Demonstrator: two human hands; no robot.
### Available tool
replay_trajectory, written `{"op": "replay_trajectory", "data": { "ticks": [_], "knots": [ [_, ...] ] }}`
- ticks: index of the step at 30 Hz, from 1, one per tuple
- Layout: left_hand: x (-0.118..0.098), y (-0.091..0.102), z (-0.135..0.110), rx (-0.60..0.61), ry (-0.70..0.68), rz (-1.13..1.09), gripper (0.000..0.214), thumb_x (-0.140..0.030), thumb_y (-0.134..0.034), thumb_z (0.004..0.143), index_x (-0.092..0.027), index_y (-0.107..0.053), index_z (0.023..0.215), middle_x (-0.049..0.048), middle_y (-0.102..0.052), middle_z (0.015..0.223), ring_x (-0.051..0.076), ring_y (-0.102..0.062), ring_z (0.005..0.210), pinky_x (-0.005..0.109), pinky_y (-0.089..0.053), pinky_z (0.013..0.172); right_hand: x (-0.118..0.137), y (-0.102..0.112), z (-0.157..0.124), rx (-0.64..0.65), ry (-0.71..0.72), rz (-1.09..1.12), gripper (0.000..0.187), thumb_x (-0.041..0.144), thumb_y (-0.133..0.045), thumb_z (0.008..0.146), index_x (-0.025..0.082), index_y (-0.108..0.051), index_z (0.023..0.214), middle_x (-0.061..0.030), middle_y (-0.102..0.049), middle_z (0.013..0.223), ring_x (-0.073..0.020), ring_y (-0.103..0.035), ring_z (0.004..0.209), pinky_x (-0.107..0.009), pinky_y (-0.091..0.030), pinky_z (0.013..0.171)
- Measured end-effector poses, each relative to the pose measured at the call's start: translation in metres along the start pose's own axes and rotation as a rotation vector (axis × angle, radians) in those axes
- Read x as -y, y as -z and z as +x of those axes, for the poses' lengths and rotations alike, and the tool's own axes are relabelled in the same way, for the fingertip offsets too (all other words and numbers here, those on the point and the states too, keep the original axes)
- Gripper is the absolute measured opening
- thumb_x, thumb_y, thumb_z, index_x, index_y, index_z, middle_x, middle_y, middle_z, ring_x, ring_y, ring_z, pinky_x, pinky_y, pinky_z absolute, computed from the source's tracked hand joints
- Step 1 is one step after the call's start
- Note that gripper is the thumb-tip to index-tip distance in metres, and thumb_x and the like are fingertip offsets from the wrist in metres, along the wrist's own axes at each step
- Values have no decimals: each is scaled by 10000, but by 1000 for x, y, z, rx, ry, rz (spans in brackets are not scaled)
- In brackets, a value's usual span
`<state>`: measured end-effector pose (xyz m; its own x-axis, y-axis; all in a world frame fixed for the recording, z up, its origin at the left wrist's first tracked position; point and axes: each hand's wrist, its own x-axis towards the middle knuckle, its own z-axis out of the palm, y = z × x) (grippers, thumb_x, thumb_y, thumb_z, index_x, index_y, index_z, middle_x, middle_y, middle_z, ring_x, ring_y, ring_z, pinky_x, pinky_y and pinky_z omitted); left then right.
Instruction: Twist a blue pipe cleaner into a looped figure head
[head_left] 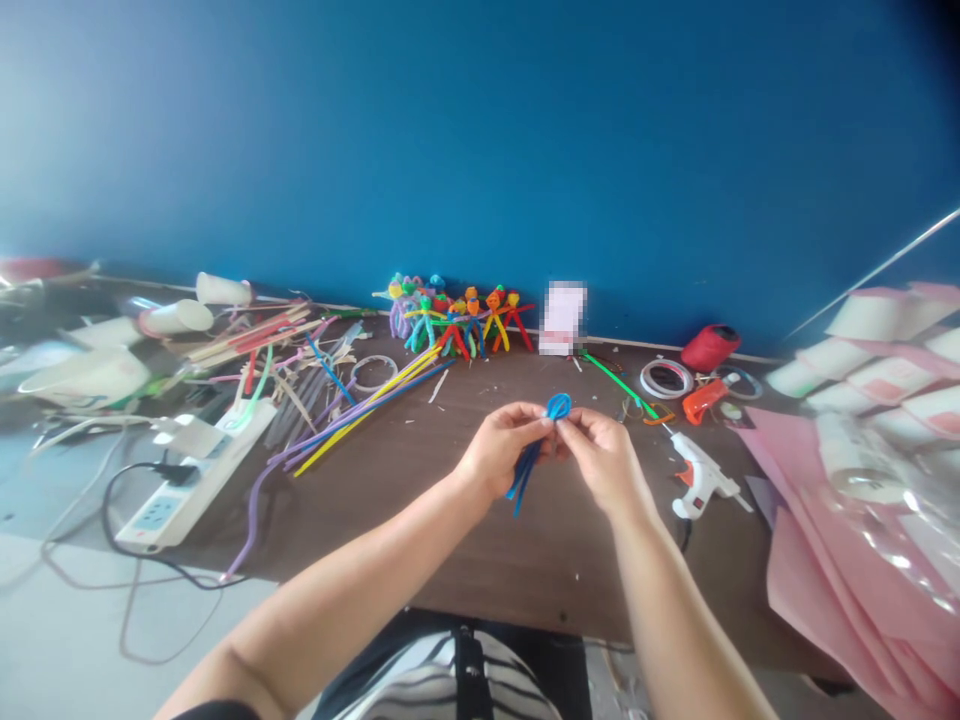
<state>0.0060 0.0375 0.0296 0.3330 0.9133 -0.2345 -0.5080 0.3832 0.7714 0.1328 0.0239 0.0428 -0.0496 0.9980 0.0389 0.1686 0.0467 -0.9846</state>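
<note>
A blue pipe cleaner [558, 406] is bent into a small loop, with loose ends hanging down below my fingers. My left hand [501, 440] pinches it from the left, and my right hand [598, 450] grips it from the right just under the loop. Both hands are closed and nearly touch each other above the middle of the dark table [420, 530]. Some of the fingertips behind the loop are hidden. Beyond my hands, several colourful pipe cleaner figures [457, 320] stand against the blue wall.
Loose pipe cleaners [360, 420] lie to the left, beside a white power strip [196, 480] with cords. At right are a white glue gun [701, 475], an orange tool [709, 397], tape rolls [666, 379], pink sheets [810, 560] and stacked paper cups [877, 360].
</note>
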Motion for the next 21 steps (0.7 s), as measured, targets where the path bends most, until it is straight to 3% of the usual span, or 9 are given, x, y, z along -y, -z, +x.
{"op": "replay_trajectory", "data": {
  "ticks": [21],
  "knots": [
    [-6, 0, -2, 12, 45, -38, 255, -223, -745, 548, -124, -586, 721, -10, -572, 499, 89, -534, 447, 199, -425, 470, -2, -12, -2, -75, 16, 157, 167, 292, -538, 770, 173, -551, 654, 32, -562, 515, -106, -522, 450, -208, -420, 451]
  ]
}}
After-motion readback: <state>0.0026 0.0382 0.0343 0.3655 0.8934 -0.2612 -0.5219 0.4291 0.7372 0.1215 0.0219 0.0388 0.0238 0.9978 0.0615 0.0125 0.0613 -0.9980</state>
